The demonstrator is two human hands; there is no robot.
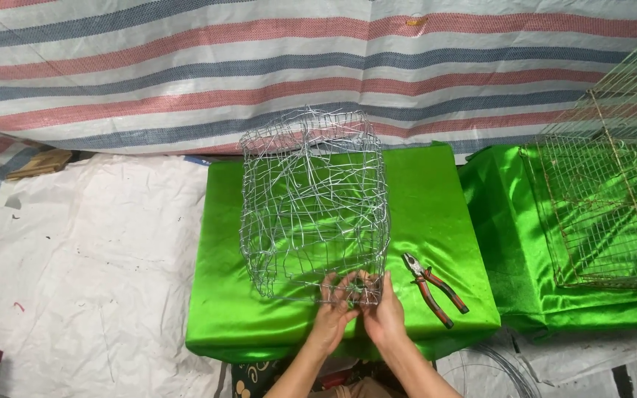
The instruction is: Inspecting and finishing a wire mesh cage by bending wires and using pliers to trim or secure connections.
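Observation:
A crumpled silver wire-mesh cage (pixel 311 199) stands on a bright green satin-covered block (pixel 436 221). Both of my hands meet at the cage's near bottom edge. My left hand (pixel 333 309) pinches the mesh wires there, and my right hand (pixel 383 309) grips the same edge beside it. The fingers of both hands hook into the mesh. Pliers with red and black handles (pixel 433 289) lie on the green cloth just right of my right hand.
A second, rusty wire-grid cage (pixel 613 191) sits on another green-covered block (pixel 503 221) at the right. A striped red, blue and white tarp (pixel 259 59) hangs behind. White sheeting (pixel 90 265) covers the floor on the left. Loose wire (pixel 495 361) lies below the block.

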